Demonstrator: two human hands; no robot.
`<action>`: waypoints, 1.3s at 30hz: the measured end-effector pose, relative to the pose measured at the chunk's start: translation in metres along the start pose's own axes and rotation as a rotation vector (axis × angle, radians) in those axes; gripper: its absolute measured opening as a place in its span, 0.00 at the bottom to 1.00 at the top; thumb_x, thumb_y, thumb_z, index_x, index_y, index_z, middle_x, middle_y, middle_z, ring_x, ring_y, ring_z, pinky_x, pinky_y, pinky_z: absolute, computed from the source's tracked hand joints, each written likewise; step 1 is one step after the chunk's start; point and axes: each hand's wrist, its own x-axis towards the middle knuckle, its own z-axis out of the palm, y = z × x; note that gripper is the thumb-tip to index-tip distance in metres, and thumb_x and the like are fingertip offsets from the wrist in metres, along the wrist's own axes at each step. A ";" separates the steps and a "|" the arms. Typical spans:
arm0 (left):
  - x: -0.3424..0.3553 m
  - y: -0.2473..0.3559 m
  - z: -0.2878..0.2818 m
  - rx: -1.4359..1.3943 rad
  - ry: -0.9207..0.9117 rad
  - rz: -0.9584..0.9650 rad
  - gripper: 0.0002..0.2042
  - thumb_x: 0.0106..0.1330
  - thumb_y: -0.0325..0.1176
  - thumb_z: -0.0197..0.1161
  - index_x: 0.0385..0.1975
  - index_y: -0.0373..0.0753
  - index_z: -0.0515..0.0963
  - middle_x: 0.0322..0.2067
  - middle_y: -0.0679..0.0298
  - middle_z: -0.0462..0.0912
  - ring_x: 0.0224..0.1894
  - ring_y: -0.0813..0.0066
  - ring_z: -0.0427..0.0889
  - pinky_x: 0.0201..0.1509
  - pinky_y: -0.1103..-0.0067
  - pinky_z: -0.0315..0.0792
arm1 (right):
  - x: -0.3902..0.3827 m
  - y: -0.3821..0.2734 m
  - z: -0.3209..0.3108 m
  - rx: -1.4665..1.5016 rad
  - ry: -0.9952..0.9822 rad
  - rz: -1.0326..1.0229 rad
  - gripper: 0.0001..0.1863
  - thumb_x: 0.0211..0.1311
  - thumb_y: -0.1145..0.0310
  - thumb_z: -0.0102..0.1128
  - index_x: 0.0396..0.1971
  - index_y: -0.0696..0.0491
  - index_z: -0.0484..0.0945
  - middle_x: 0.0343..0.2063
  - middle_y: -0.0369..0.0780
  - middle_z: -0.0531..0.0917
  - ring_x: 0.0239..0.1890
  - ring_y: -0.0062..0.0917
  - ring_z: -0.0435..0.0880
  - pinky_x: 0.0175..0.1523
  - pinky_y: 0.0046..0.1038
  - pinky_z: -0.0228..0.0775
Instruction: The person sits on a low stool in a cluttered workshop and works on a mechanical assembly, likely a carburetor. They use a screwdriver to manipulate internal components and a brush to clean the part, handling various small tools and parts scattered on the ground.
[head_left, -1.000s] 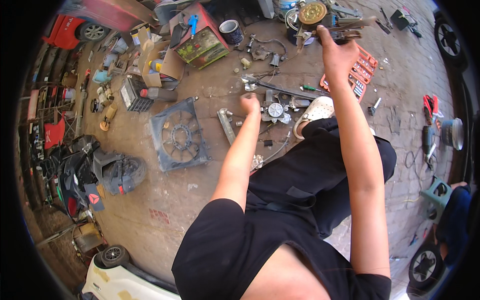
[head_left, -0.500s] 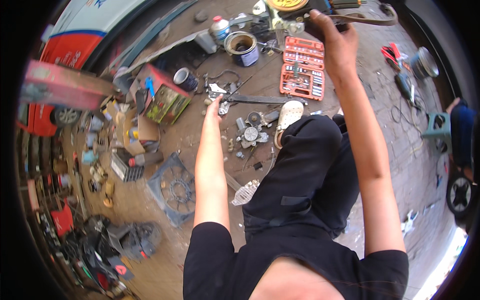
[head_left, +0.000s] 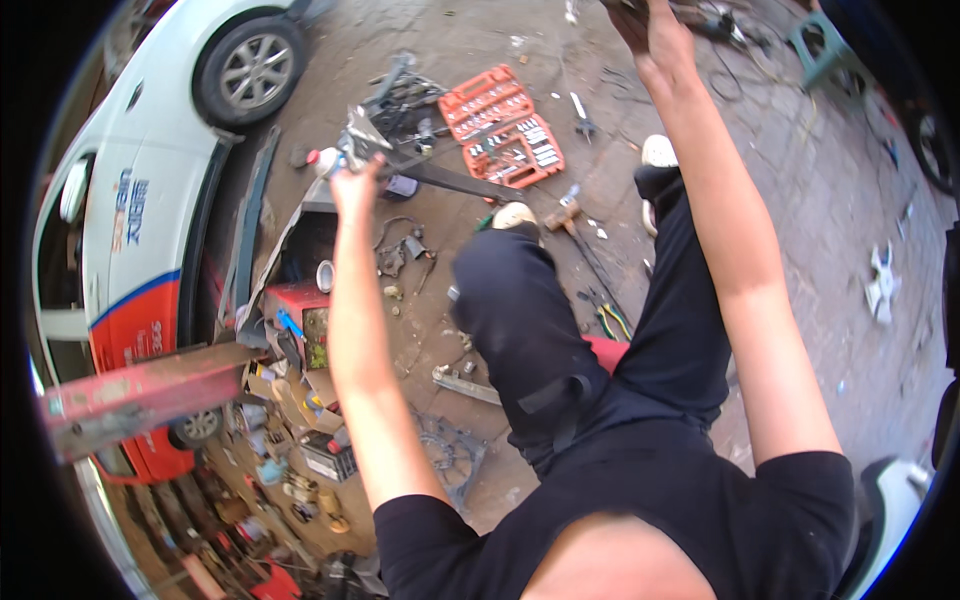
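My left hand (head_left: 355, 185) is closed on the bracket end of a long dark metal bar (head_left: 450, 182), which slants down to the right toward my light shoe (head_left: 515, 216). Some pale metal fittings show at the held end. My right hand (head_left: 663, 45), arm stretched out, reaches the top edge of the picture. Its fingers are bent round a dark object (head_left: 628, 18), mostly cut off, whose kind I cannot make out. Beyond the bar lies an open orange socket set case (head_left: 500, 118) with several metal sockets in it.
A hammer (head_left: 565, 217) and pliers with yellow-green handles (head_left: 608, 314) lie by my legs. A white and red car (head_left: 150, 230) stands at left, near a red metal beam (head_left: 140, 395). A fan shroud (head_left: 450, 450) lies low down, a green stool (head_left: 822, 48) far right.
My view has turned, bringing more of the car into sight. The bar in my left hand now slants more steeply. The object in my right hand has mostly left the picture at the top.
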 end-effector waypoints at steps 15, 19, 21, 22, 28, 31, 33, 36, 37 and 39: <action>0.021 0.239 0.157 0.143 -0.426 0.517 0.16 0.53 0.38 0.69 0.28 0.27 0.79 0.26 0.62 0.82 0.27 0.78 0.80 0.28 0.80 0.75 | -0.037 -0.128 -0.100 -0.079 0.227 -0.312 0.10 0.55 0.66 0.61 0.33 0.55 0.76 0.31 0.38 0.81 0.34 0.24 0.82 0.38 0.25 0.74; 0.021 0.271 0.212 0.272 -0.439 0.551 0.17 0.52 0.42 0.71 0.32 0.32 0.80 0.28 0.64 0.82 0.27 0.81 0.77 0.33 0.84 0.69 | -0.017 -0.170 -0.151 -0.174 0.217 -0.436 0.13 0.52 0.66 0.64 0.33 0.57 0.76 0.30 0.36 0.80 0.32 0.22 0.81 0.41 0.25 0.75; 0.017 0.269 0.224 0.299 -0.722 0.361 0.19 0.54 0.41 0.69 0.40 0.34 0.78 0.34 0.66 0.82 0.33 0.83 0.76 0.40 0.85 0.67 | -0.034 -0.165 -0.147 -0.184 0.277 -0.376 0.13 0.50 0.64 0.65 0.29 0.57 0.77 0.27 0.35 0.81 0.29 0.21 0.80 0.39 0.23 0.74; 0.032 0.273 0.240 0.261 -0.759 0.395 0.20 0.54 0.41 0.69 0.41 0.34 0.78 0.35 0.65 0.82 0.33 0.83 0.76 0.39 0.85 0.68 | -0.033 -0.172 -0.147 -0.181 0.306 -0.337 0.12 0.52 0.63 0.63 0.30 0.56 0.77 0.28 0.36 0.81 0.30 0.22 0.81 0.38 0.23 0.73; 0.049 0.214 0.354 0.592 -0.354 0.608 0.46 0.45 0.59 0.69 0.55 0.25 0.65 0.52 0.46 0.72 0.56 0.61 0.70 0.60 0.72 0.62 | -0.020 -0.150 -0.148 -0.077 0.429 -0.118 0.12 0.55 0.62 0.61 0.33 0.55 0.77 0.31 0.37 0.82 0.33 0.21 0.82 0.35 0.19 0.71; 0.004 0.185 0.381 0.367 -0.545 0.373 0.41 0.50 0.55 0.67 0.55 0.26 0.65 0.53 0.47 0.71 0.57 0.60 0.68 0.61 0.71 0.60 | -0.009 -0.123 -0.163 -0.420 0.478 -0.268 0.12 0.47 0.66 0.68 0.26 0.58 0.78 0.26 0.36 0.82 0.29 0.19 0.80 0.38 0.20 0.73; -0.016 0.171 0.368 0.325 -0.665 0.310 0.33 0.53 0.51 0.66 0.51 0.29 0.70 0.49 0.52 0.75 0.53 0.63 0.71 0.58 0.72 0.62 | 0.001 -0.080 -0.170 -0.753 0.475 -0.637 0.12 0.45 0.69 0.70 0.27 0.60 0.78 0.26 0.37 0.81 0.27 0.17 0.79 0.33 0.19 0.72; -0.052 0.152 0.331 0.221 -0.819 0.211 0.21 0.59 0.42 0.62 0.48 0.35 0.75 0.43 0.61 0.78 0.48 0.72 0.71 0.52 0.76 0.64 | 0.028 -0.047 -0.200 -0.672 0.359 -0.289 0.15 0.46 0.68 0.69 0.32 0.61 0.79 0.30 0.38 0.83 0.31 0.20 0.80 0.37 0.24 0.70; -0.061 0.146 0.313 0.183 -0.856 0.173 0.21 0.59 0.41 0.62 0.48 0.34 0.75 0.44 0.61 0.78 0.48 0.72 0.72 0.52 0.77 0.65 | 0.027 -0.031 -0.210 -0.653 0.393 -0.206 0.14 0.46 0.69 0.69 0.32 0.60 0.79 0.30 0.37 0.83 0.31 0.21 0.80 0.37 0.23 0.71; -0.091 0.136 0.276 0.141 -0.867 0.117 0.21 0.60 0.39 0.61 0.49 0.32 0.73 0.45 0.61 0.77 0.48 0.73 0.73 0.51 0.79 0.66 | 0.019 0.002 -0.232 -0.615 0.467 -0.045 0.13 0.48 0.70 0.68 0.33 0.59 0.78 0.29 0.37 0.82 0.30 0.22 0.80 0.35 0.23 0.71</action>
